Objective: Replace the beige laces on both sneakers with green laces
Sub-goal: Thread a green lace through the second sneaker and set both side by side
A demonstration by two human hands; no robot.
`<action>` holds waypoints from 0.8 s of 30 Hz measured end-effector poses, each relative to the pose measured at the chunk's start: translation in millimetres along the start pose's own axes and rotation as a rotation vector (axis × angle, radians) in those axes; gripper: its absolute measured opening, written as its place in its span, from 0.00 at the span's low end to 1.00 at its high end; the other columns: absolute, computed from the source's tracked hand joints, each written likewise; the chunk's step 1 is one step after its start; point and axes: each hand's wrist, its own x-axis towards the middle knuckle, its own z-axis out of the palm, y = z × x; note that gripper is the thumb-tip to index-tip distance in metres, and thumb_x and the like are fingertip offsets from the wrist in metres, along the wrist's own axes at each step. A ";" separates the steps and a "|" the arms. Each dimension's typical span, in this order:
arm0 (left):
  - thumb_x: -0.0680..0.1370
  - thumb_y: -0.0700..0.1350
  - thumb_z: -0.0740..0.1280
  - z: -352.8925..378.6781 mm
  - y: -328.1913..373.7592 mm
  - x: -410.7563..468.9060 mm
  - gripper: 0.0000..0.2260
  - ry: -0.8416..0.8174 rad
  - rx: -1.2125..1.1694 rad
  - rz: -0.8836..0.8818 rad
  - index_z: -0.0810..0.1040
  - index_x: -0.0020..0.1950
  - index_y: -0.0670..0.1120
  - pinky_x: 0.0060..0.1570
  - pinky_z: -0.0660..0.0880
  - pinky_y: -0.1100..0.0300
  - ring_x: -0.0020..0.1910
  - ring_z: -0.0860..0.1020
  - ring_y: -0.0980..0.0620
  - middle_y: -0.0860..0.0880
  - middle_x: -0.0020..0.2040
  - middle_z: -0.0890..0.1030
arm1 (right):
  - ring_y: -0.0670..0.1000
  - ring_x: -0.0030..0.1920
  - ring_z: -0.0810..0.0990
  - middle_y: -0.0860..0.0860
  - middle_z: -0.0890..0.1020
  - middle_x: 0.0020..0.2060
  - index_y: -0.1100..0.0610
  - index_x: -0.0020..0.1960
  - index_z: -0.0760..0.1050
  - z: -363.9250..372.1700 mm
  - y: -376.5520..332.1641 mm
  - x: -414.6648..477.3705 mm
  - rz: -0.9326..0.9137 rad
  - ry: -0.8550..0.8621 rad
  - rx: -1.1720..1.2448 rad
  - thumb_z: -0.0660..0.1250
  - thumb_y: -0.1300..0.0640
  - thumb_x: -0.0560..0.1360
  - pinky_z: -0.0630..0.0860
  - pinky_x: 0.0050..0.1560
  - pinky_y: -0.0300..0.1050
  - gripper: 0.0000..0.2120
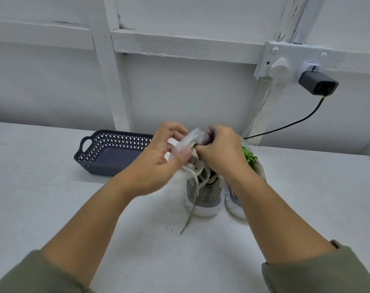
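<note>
Sleeves (327, 271) low. L hand (165, 157) grips sneaker (203, 193) at 12 o'clock; R hand (220, 151) pinches its beige lace (192, 208), blurred. 2nd sneaker (234, 199), 1 o'clock, has green laces (250, 158): approx. half done. Basket (108, 153) at 10.

Matt white desk (53, 197), faintly speckled. Dark plastic basket (116, 140), lattice walls, smooth floor. Grey woven-cloth sneaker (209, 191), smooth white sole. Flat fabric beige lace (189, 216); green laces (250, 158) corded cloth. Olive sleeve (327, 269) soft, matt.

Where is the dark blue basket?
In the head view, the dark blue basket sits on the white table, left of centre, close to the back wall, just beyond the left hand.
</note>
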 end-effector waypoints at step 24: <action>0.80 0.51 0.58 -22.0 -7.0 22.9 0.09 0.262 -0.156 -0.008 0.75 0.45 0.51 0.40 0.81 0.57 0.50 0.81 0.54 0.57 0.57 0.80 | 0.44 0.30 0.79 0.45 0.81 0.30 0.50 0.43 0.79 -15.9 -7.0 -5.3 -0.130 -0.185 0.071 0.72 0.52 0.74 0.78 0.38 0.42 0.04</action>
